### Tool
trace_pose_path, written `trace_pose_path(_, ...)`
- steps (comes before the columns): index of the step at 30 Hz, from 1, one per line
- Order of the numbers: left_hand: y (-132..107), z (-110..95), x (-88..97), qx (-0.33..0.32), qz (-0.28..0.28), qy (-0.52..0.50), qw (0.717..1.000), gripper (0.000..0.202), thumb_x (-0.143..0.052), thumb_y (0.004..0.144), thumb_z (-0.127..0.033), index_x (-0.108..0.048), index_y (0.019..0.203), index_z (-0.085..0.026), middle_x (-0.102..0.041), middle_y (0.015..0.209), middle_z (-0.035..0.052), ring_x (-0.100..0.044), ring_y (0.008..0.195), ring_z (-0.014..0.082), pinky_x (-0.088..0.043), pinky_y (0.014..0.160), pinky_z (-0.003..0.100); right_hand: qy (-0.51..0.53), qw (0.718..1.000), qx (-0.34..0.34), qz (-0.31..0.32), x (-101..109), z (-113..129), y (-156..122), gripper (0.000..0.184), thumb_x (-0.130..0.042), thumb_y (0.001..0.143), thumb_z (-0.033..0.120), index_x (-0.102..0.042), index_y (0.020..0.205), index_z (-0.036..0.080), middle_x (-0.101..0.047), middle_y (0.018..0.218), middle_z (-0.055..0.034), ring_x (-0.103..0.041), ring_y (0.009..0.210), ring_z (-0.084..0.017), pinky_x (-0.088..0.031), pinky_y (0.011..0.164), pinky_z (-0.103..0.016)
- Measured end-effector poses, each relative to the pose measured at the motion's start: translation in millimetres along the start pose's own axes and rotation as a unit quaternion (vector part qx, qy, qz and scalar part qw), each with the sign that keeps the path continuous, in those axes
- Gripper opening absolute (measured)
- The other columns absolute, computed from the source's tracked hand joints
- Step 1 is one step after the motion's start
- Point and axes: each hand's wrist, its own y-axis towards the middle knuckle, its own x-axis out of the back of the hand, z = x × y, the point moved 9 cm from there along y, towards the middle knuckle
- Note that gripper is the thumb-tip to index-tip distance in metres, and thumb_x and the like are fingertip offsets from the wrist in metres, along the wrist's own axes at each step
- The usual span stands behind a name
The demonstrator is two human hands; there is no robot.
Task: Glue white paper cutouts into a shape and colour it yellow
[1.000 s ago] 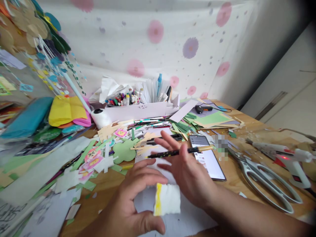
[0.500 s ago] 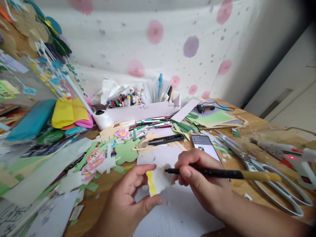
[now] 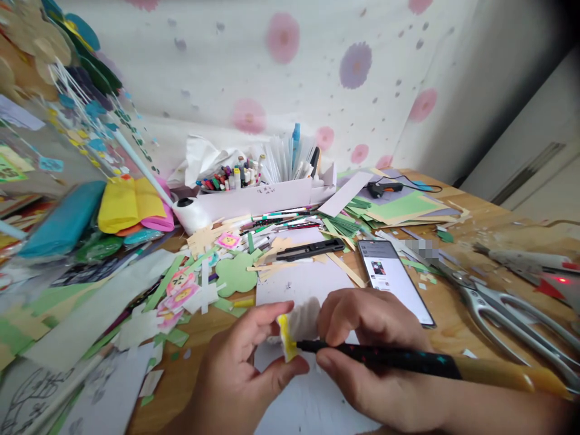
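Observation:
A small white piece of paper (image 3: 304, 320) with a yellow-coloured strip along its left edge is pinched between the thumb and fingers of my left hand (image 3: 247, 356). My right hand (image 3: 371, 332) grips a black marker (image 3: 399, 357) with a yellow rear end. The marker's tip touches, or nearly touches, the paper beside the yellow strip. Beneath both hands lies a white sheet (image 3: 299, 399) on the wooden table. Close behind my right hand rests a smartphone (image 3: 389, 275) with its screen lit.
Behind the hands lie a utility knife (image 3: 310, 249) and a green flower-shaped cutout (image 3: 234, 272). Large scissors (image 3: 480, 296) and a white glue gun (image 3: 539, 263) are on the right. A white box (image 3: 258, 202) of markers stands at the back; paper scraps cover the left side.
The marker tip has moved from the paper's upper middle down to its yellow left edge. The paper is turned more edge-on. My view has shifted slightly, and more of the phone shows.

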Motion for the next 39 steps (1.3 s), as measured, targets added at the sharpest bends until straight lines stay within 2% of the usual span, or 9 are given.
trace_pose_path(3, -0.1, 0.8, -0.6, -0.007, 0.003, 0.0, 1.0, 0.041, -0.085, 0.062, -0.032, -0.069, 0.1, -0.027, -0.079, 0.094, 0.0019, -0.073, 0.089, 0.02, -0.057, 0.081, 0.026, -0.002, 1.0, -0.022, -0.017, 4.4, -2.1, 0.9, 0.02, -0.06, 0.077, 0.014, -0.044, 0.069, 0.023, -0.057, 0.06, 0.0026, -0.055, 0.051, -0.011, -0.041, 0.046, -0.022)
trace_pose_path(6, 0.1, 0.1, -0.6, -0.011, 0.004, -0.001, 1.0, 0.041, -0.085, 0.062, -0.032, -0.07, 0.099, -0.028, -0.08, 0.093, 0.0006, -0.073, 0.088, 0.0193, -0.057, 0.081, 0.025, 0.003, 1.0, -0.013, 0.005, 1.0, -0.7, 0.8, 0.021, -0.06, 0.076, 0.013, -0.043, 0.068, 0.023, -0.055, 0.058, 0.0033, -0.053, 0.05, -0.011, -0.04, 0.046, -0.021)
trace_pose_path(10, 0.0, -2.1, -1.2, -0.012, 0.007, 0.002, 1.0, 0.039, -0.085, 0.062, -0.033, -0.07, 0.098, -0.03, -0.08, 0.09, -0.0019, -0.073, 0.086, 0.0174, -0.057, 0.078, 0.022, 0.002, 1.0, -0.024, -0.017, 4.5, -3.6, -1.0, 0.019, -0.061, 0.078, 0.015, -0.045, 0.071, 0.023, -0.056, 0.06, 0.0032, -0.053, 0.051, -0.011, -0.04, 0.047, -0.022)
trace_pose_path(12, -0.2, -3.7, -1.4, -0.018, 0.006, 0.0, 1.0, 0.038, -0.085, 0.062, -0.032, -0.07, 0.097, -0.03, -0.08, 0.091, -0.0026, -0.073, 0.087, 0.0167, -0.057, 0.078, 0.021, 0.006, 1.0, -0.016, -0.003, 1.8, -2.0, -1.1, 0.02, -0.061, 0.079, 0.015, -0.044, 0.071, 0.023, -0.056, 0.061, 0.0032, -0.053, 0.051, -0.011, -0.04, 0.047, -0.022)
trace_pose_path(14, -0.2, -4.2, -0.8, -0.02, 0.002, -0.003, 1.0, 0.038, -0.085, 0.062, -0.031, -0.07, 0.097, -0.03, -0.08, 0.092, -0.0027, -0.073, 0.087, 0.0169, -0.057, 0.079, 0.021, 0.009, 1.0, -0.007, 0.01, -0.9, -0.1, -0.8, 0.02, -0.061, 0.079, 0.015, -0.044, 0.071, 0.023, -0.055, 0.06, 0.0034, -0.053, 0.051, -0.011, -0.04, 0.047, -0.022)
trace_pose_path(23, 0.4, -3.5, 0.7, -0.017, 0.009, 0.019, 1.0, 0.04, -0.085, 0.062, -0.03, -0.07, 0.099, -0.026, -0.08, 0.091, 0.0015, -0.074, 0.087, 0.0208, -0.059, 0.078, 0.027, 0.005, 1.0, -0.021, -0.006, 2.4, -2.4, -0.4, 0.019, -0.061, 0.08, 0.016, -0.045, 0.073, 0.023, -0.055, 0.061, 0.0035, -0.051, 0.05, -0.01, -0.04, 0.047, -0.022)
trace_pose_path(26, 0.5, -4.4, 0.9, -0.022, 0.009, 0.024, 0.999, 0.04, -0.085, 0.062, -0.032, -0.071, 0.098, -0.026, -0.08, 0.091, 0.0026, -0.074, 0.086, 0.0213, -0.06, 0.076, 0.026, -0.001, 1.0, -0.026, -0.009, 3.0, -2.8, -0.8, 0.019, -0.061, 0.079, 0.016, -0.045, 0.072, 0.023, -0.056, 0.061, 0.0031, -0.053, 0.051, -0.011, -0.041, 0.047, -0.022)
trace_pose_path(33, 1.1, -4.8, 2.7, -0.032, -0.005, 0.026, 0.999, 0.039, -0.084, 0.063, -0.029, -0.072, 0.1, -0.031, -0.08, 0.096, -0.0007, -0.074, 0.088, 0.0185, -0.058, 0.078, 0.021, 0.016, 0.999, -0.032, -0.011, 1.9, -6.6, -3.8, 0.017, -0.062, 0.082, 0.019, -0.047, 0.077, 0.023, -0.06, 0.066, 0.0019, -0.056, 0.054, -0.011, -0.044, 0.05, -0.022)
trace_pose_path(39, 0.5, -7.6, 4.9, -0.047, 0.0, 0.079, 0.996, 0.04, -0.082, 0.065, -0.031, -0.071, 0.104, -0.03, -0.08, 0.099, 0.0013, -0.074, 0.09, 0.0224, -0.06, 0.078, 0.027, -0.017, 0.999, -0.021, -0.042, 8.8, -4.2, -2.2, 0.017, -0.061, 0.082, 0.016, -0.047, 0.076, 0.024, -0.057, 0.063, 0.003, -0.05, 0.051, -0.01, -0.041, 0.048, -0.022)
